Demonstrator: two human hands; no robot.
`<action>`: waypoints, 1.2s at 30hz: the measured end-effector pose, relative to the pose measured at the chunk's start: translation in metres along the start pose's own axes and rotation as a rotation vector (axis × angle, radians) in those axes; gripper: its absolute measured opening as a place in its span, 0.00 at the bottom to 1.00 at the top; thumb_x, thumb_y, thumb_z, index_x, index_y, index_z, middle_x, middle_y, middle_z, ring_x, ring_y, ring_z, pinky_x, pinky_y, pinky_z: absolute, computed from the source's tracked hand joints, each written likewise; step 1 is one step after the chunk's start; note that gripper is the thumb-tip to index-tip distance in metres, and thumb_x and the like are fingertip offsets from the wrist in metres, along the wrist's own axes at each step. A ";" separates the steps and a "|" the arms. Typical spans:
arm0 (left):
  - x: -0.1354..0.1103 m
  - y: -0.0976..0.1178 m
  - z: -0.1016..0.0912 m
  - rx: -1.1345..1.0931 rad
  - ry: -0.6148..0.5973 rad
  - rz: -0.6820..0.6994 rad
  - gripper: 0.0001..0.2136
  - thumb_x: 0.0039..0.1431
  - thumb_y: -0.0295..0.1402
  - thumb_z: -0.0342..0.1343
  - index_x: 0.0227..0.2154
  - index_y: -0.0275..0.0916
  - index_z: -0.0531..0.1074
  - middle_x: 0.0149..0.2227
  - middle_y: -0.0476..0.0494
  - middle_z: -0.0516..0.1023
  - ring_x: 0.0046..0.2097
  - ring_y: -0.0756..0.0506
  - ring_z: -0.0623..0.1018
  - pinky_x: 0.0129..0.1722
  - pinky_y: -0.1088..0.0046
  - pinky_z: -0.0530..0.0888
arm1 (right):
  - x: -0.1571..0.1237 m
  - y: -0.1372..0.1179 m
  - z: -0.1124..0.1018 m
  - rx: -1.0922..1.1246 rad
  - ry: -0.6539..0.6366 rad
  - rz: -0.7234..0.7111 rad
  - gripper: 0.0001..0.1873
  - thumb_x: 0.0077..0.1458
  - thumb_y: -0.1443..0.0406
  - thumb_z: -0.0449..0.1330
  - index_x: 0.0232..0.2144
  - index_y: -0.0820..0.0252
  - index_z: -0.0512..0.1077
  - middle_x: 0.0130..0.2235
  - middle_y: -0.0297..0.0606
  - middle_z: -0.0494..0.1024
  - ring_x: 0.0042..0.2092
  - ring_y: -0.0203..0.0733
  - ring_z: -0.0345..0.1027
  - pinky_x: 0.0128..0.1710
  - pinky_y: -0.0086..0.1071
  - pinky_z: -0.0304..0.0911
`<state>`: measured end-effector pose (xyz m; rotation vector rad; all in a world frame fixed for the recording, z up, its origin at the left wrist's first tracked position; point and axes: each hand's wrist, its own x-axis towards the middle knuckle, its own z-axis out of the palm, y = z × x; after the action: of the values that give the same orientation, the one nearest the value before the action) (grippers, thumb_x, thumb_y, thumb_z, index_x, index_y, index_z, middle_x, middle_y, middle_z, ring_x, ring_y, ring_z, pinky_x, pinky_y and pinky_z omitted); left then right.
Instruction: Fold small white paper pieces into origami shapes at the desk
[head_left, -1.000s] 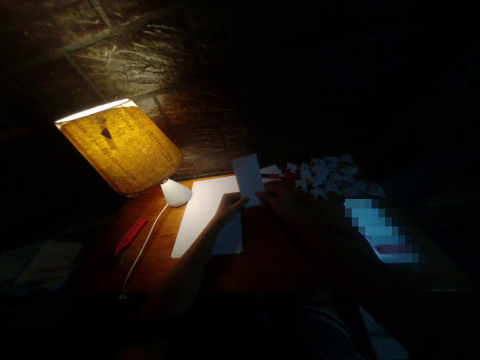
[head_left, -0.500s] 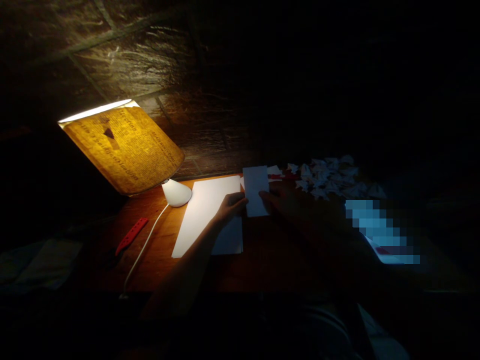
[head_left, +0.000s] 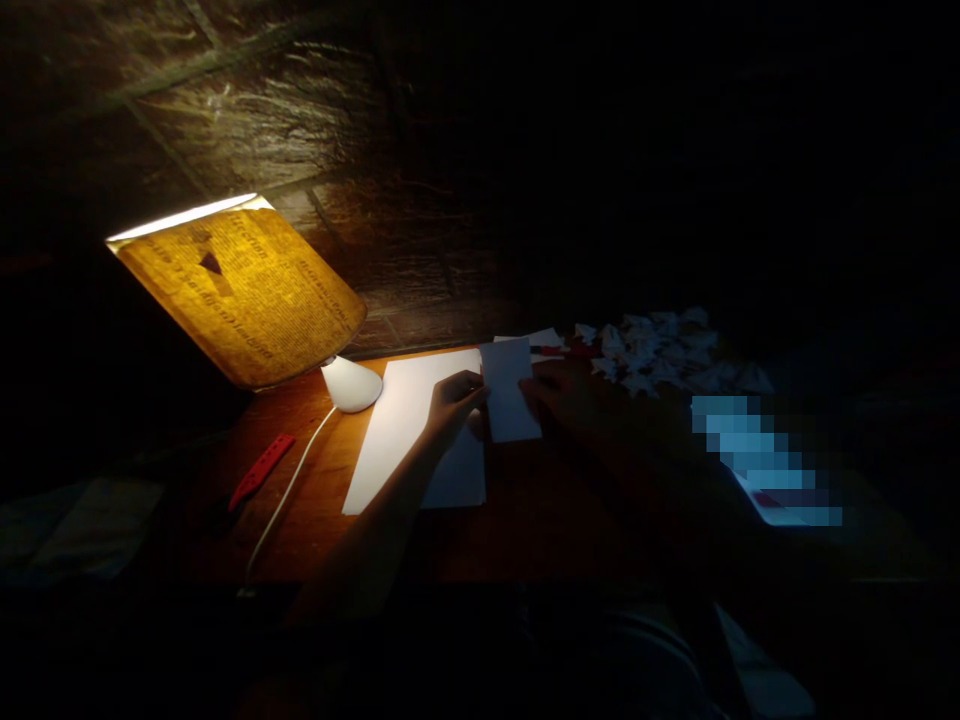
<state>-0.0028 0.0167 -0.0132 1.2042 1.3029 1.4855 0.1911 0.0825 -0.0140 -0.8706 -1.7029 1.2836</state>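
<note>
A small upright rectangle of white paper [head_left: 511, 395] is held up between my two hands; I cannot tell whether it is folded. My left hand [head_left: 454, 402], lit by the lamp, pinches its left edge. In deep shadow, my right hand [head_left: 551, 388] grips the right edge, its fingers hard to make out. Beneath my left hand and forearm lies a stack of larger white sheets [head_left: 405, 400] on the wooden table [head_left: 517, 520]. Another piece of white paper [head_left: 546, 342] lies behind the held one, with a dark and red slim object [head_left: 559, 351] on it.
A lit lamp [head_left: 247, 290] with a printed shade stands at the left, its white cord [head_left: 289, 495] running to the front edge. A red-handled cutter or similar tool [head_left: 262, 468] lies beside it. Several folded white paper pieces [head_left: 660, 350] are heaped right. A glowing, pixelated screen [head_left: 757, 460] lies nearer.
The held paper has shifted slightly left and tilted a little. My left hand has moved up along its edge, and more of the paper behind now shows.
</note>
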 end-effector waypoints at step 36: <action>0.002 -0.008 0.001 -0.026 0.010 0.050 0.20 0.43 0.38 0.74 0.37 0.36 0.76 0.37 0.45 0.80 0.38 0.48 0.79 0.39 0.74 0.75 | -0.003 -0.002 0.005 0.002 0.139 -0.069 0.16 0.60 0.60 0.55 0.41 0.55 0.81 0.38 0.40 0.82 0.41 0.45 0.74 0.43 0.38 0.69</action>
<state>-0.0026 0.0198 -0.0211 1.2216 1.2644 1.5416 0.1882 0.0774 -0.0137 -0.8717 -1.6082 1.1523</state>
